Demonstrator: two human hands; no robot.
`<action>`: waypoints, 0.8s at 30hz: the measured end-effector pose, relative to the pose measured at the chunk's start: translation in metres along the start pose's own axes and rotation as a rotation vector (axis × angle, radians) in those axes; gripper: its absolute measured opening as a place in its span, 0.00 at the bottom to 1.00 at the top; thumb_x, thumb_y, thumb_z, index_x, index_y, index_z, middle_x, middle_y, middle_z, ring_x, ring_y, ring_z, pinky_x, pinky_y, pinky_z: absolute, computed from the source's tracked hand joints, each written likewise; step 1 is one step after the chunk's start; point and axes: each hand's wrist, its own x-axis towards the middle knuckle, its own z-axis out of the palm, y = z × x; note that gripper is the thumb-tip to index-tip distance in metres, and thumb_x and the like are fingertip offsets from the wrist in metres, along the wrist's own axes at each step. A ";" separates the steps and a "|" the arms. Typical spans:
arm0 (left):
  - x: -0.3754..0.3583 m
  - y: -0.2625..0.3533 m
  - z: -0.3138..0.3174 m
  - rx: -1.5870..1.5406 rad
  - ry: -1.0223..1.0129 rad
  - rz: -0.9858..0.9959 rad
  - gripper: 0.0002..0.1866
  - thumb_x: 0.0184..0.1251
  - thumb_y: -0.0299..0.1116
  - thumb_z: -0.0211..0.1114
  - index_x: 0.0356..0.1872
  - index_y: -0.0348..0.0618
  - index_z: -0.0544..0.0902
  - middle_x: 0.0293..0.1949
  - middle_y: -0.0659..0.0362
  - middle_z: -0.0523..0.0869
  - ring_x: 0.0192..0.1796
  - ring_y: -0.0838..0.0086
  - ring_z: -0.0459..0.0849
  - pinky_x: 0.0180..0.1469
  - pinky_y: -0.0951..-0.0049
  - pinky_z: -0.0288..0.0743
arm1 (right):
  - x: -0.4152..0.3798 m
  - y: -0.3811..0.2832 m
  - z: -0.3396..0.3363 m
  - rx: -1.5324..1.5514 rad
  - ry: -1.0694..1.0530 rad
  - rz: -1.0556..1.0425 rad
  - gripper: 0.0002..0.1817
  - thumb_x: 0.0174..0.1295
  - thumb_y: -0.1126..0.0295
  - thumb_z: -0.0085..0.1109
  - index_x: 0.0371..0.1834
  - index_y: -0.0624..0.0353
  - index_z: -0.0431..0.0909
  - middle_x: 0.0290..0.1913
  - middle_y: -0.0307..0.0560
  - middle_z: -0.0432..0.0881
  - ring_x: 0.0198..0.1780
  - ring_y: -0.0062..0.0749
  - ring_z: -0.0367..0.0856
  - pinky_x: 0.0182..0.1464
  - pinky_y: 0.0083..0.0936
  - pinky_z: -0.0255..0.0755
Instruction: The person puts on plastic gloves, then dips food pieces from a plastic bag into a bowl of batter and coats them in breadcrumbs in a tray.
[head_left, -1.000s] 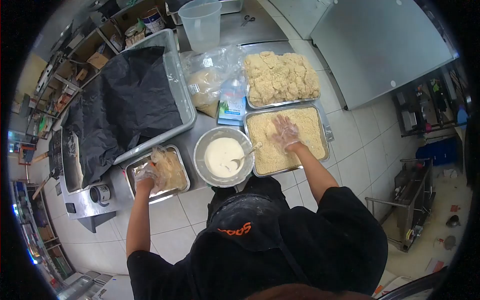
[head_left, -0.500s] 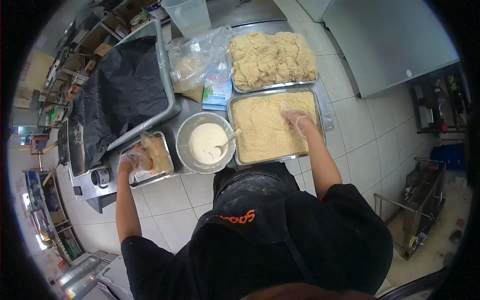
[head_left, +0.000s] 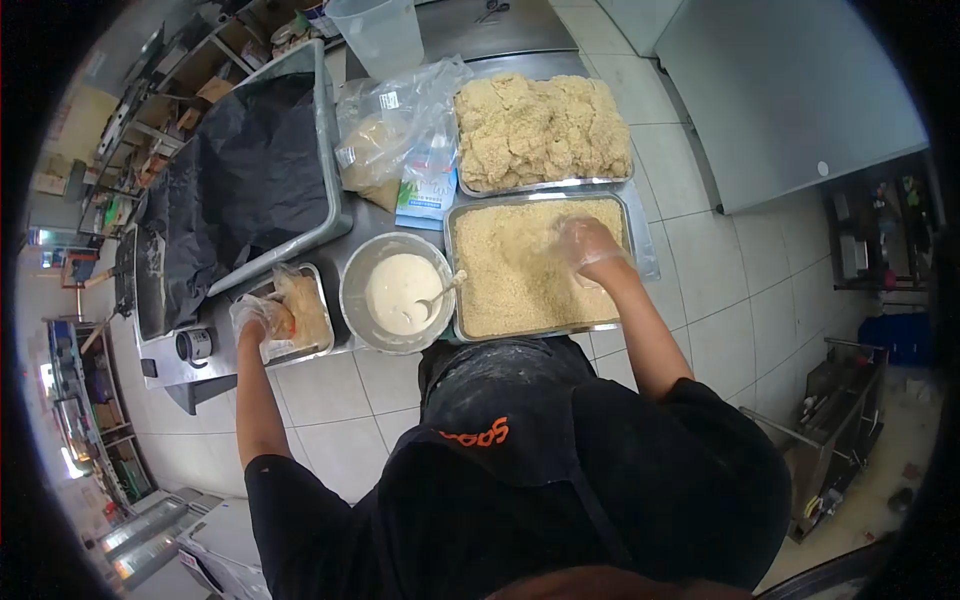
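Observation:
My left hand (head_left: pixel 258 322), in a clear plastic glove, is at the left side of a small metal tray (head_left: pixel 326 318) that holds pale food pieces (head_left: pixel 305 310); its fingers are hard to make out. My right hand (head_left: pixel 590 245), also gloved, is over a metal tray (head_left: pixel 450 255) of light yellow crumbs (head_left: pixel 505 265), its fingers blurred. Between the two trays stands a round bowl (head_left: pixel 352 318) of white batter (head_left: pixel 400 290), with a spoon (head_left: pixel 440 294) in it. Behind the crumb tray, another tray (head_left: pixel 560 184) bears a heap of crumb-coated pieces (head_left: pixel 540 130).
A large grey tub (head_left: pixel 335 200) lined with black plastic (head_left: pixel 240 170) stands at the left. Plastic bags (head_left: pixel 385 140) and a blue-white packet (head_left: pixel 427 190) lie behind the bowl. A dark mug (head_left: pixel 194 346) is near the left edge; a clear container (head_left: pixel 378 38) stands at the back.
Over the crumb tray, my right hand has shifted slightly down and left, and crumbs beside it look blurred. My left hand stays by the small tray. The whole view has shifted a little.

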 end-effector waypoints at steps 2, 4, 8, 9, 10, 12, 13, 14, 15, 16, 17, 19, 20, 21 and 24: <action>-0.004 0.017 -0.007 -0.031 -0.039 -0.009 0.19 0.51 0.41 0.73 0.42 0.42 0.83 0.41 0.50 0.86 0.43 0.61 0.84 0.44 0.62 0.77 | -0.001 -0.001 -0.022 -0.029 -0.072 -0.005 0.19 0.50 0.64 0.65 0.44 0.61 0.81 0.43 0.59 0.83 0.48 0.52 0.81 0.51 0.37 0.74; 0.003 0.025 -0.012 -0.067 -0.067 -0.020 0.18 0.54 0.40 0.72 0.44 0.42 0.83 0.42 0.52 0.86 0.43 0.64 0.83 0.46 0.64 0.77 | 0.000 -0.004 -0.053 -0.063 -0.133 -0.013 0.21 0.50 0.63 0.64 0.47 0.62 0.81 0.44 0.59 0.83 0.48 0.51 0.81 0.52 0.35 0.73; 0.019 -0.006 0.028 -0.386 -0.298 0.183 0.24 0.56 0.46 0.69 0.50 0.43 0.81 0.47 0.55 0.84 0.46 0.68 0.80 0.50 0.68 0.75 | 0.001 -0.003 -0.100 -0.001 -0.307 -0.019 0.23 0.46 0.62 0.68 0.46 0.61 0.82 0.44 0.60 0.83 0.46 0.50 0.82 0.51 0.34 0.74; 0.042 -0.038 0.076 -0.572 -0.239 0.166 0.28 0.55 0.51 0.69 0.51 0.42 0.80 0.47 0.54 0.84 0.46 0.65 0.82 0.50 0.67 0.76 | 0.005 -0.004 -0.113 -0.016 -0.356 -0.023 0.24 0.45 0.62 0.70 0.47 0.61 0.82 0.44 0.59 0.83 0.46 0.50 0.82 0.51 0.34 0.75; 0.061 -0.064 0.116 -0.756 -0.179 0.162 0.31 0.54 0.55 0.69 0.53 0.41 0.79 0.48 0.53 0.85 0.46 0.62 0.83 0.50 0.65 0.77 | 0.006 -0.011 -0.132 -0.048 -0.353 -0.066 0.26 0.43 0.62 0.71 0.47 0.61 0.82 0.43 0.58 0.83 0.44 0.48 0.82 0.51 0.33 0.75; -0.021 0.025 -0.013 -0.024 0.006 0.113 0.31 0.54 0.55 0.67 0.52 0.41 0.79 0.49 0.51 0.85 0.48 0.55 0.83 0.52 0.62 0.77 | 0.020 -0.003 -0.154 -0.047 -0.314 -0.125 0.26 0.42 0.62 0.71 0.47 0.61 0.82 0.43 0.57 0.84 0.43 0.47 0.83 0.50 0.33 0.75; -0.020 0.020 -0.005 0.010 0.025 0.085 0.31 0.54 0.55 0.67 0.51 0.41 0.79 0.48 0.50 0.85 0.49 0.54 0.83 0.52 0.61 0.77 | 0.027 0.000 -0.163 -0.034 -0.300 -0.177 0.27 0.42 0.62 0.72 0.47 0.61 0.82 0.42 0.57 0.84 0.42 0.45 0.83 0.49 0.32 0.76; -0.020 0.015 0.003 0.044 0.044 0.057 0.31 0.54 0.56 0.67 0.51 0.41 0.80 0.48 0.50 0.85 0.49 0.54 0.83 0.52 0.60 0.77 | 0.034 -0.003 -0.176 -0.040 -0.288 -0.182 0.27 0.42 0.62 0.72 0.47 0.61 0.82 0.42 0.57 0.84 0.42 0.45 0.83 0.49 0.32 0.76; -0.021 0.015 0.004 0.118 0.063 -0.001 0.30 0.54 0.56 0.66 0.49 0.41 0.80 0.48 0.49 0.85 0.50 0.53 0.83 0.52 0.59 0.77 | 0.042 -0.008 -0.195 -0.023 -0.286 -0.138 0.26 0.42 0.63 0.72 0.47 0.61 0.83 0.42 0.56 0.84 0.42 0.44 0.83 0.48 0.31 0.76; -0.018 0.015 0.004 0.115 0.073 -0.003 0.30 0.54 0.56 0.66 0.49 0.41 0.80 0.48 0.49 0.85 0.50 0.53 0.83 0.52 0.59 0.77 | 0.050 -0.013 -0.212 -0.003 -0.286 -0.094 0.24 0.42 0.64 0.71 0.46 0.60 0.83 0.41 0.56 0.84 0.41 0.42 0.83 0.47 0.31 0.76; -0.018 0.023 -0.004 0.138 -0.002 -0.019 0.29 0.55 0.56 0.64 0.48 0.42 0.81 0.47 0.49 0.85 0.50 0.54 0.83 0.51 0.59 0.77 | 0.058 -0.016 -0.227 -0.004 -0.276 -0.097 0.24 0.42 0.64 0.71 0.46 0.60 0.83 0.41 0.56 0.84 0.41 0.42 0.83 0.47 0.31 0.76; -0.012 0.023 -0.006 0.165 -0.072 -0.033 0.27 0.57 0.55 0.63 0.48 0.42 0.81 0.46 0.49 0.85 0.50 0.55 0.83 0.51 0.59 0.77 | 0.079 -0.018 -0.250 -0.039 -0.151 -0.156 0.23 0.43 0.67 0.70 0.46 0.59 0.83 0.41 0.54 0.84 0.41 0.40 0.83 0.45 0.30 0.76; -0.009 0.019 0.000 0.171 -0.079 0.035 0.26 0.58 0.55 0.62 0.47 0.42 0.82 0.47 0.49 0.85 0.50 0.55 0.83 0.51 0.59 0.77 | 0.093 -0.014 -0.255 -0.036 -0.146 -0.157 0.23 0.43 0.67 0.70 0.46 0.59 0.83 0.41 0.54 0.84 0.41 0.40 0.83 0.45 0.30 0.76; -0.007 0.013 0.002 0.176 -0.087 0.102 0.25 0.59 0.54 0.60 0.46 0.42 0.82 0.47 0.49 0.85 0.50 0.55 0.83 0.51 0.59 0.77 | 0.110 -0.008 -0.258 -0.067 -0.074 -0.156 0.21 0.43 0.69 0.69 0.45 0.59 0.83 0.40 0.53 0.84 0.40 0.40 0.83 0.45 0.31 0.76; -0.026 0.037 -0.058 0.224 -0.224 0.161 0.22 0.62 0.48 0.57 0.49 0.45 0.82 0.52 0.48 0.83 0.55 0.55 0.81 0.57 0.60 0.73 | 0.156 0.003 -0.256 -0.085 0.045 -0.149 0.19 0.45 0.70 0.67 0.44 0.59 0.83 0.40 0.53 0.84 0.38 0.41 0.83 0.44 0.32 0.76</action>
